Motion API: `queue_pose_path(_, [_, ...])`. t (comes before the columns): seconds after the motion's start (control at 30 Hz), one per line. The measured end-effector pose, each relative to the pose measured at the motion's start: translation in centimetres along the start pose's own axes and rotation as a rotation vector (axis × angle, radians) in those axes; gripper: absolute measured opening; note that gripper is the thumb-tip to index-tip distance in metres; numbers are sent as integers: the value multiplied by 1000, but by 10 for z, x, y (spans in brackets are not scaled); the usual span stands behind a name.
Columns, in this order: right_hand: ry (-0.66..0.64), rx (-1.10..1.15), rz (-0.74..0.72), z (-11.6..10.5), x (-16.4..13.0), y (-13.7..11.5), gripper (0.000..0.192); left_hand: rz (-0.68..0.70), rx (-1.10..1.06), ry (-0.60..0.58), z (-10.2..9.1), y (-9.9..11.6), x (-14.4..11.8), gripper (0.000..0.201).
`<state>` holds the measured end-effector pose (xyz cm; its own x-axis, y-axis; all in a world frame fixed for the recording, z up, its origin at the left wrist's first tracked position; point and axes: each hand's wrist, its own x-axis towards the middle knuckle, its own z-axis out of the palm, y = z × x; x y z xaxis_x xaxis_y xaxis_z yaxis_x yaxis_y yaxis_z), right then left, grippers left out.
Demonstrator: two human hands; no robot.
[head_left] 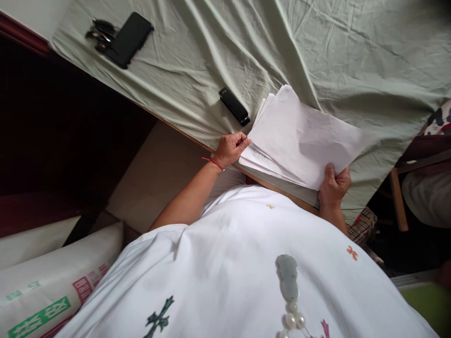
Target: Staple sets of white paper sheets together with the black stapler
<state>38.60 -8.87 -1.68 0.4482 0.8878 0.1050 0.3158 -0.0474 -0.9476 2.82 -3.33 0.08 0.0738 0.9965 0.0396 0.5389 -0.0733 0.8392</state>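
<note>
Several loose sheets of white paper (303, 136) lie fanned over one another near the front edge of the cloth-covered table. My left hand (230, 149), with a red string at the wrist, pinches the left corner of the top sheet. Printed lines show on a sheet just beneath that corner. At the lower right, my right hand (334, 185) grips the paper's edge, thumb on top and the other fingers partly hidden. Just beyond my left hand, a black stapler (234, 106) rests on the cloth, apart from the sheets.
A black phone-like case (130, 40) and a bunch of keys (101, 34) lie at the far left of the green-grey tablecloth (190, 51). A printed white sack (63, 281) stands at lower left. To the right is a wooden chair leg (399, 199).
</note>
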Motion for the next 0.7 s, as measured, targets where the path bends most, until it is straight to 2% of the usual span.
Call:
queue_pose_path(0.27, [-6,93,16,1,-1,-3,34,-13,-48,9,-4,7,1,57])
queue_pose_path(0.57, [-59,99,20,-2,-2,-5,34,-73,-62,-11,2,1,3,30])
queue_pose_path(0.7, [-52,83,35,-1,-1,-6,35,-41,-32,26,2,1,4,35])
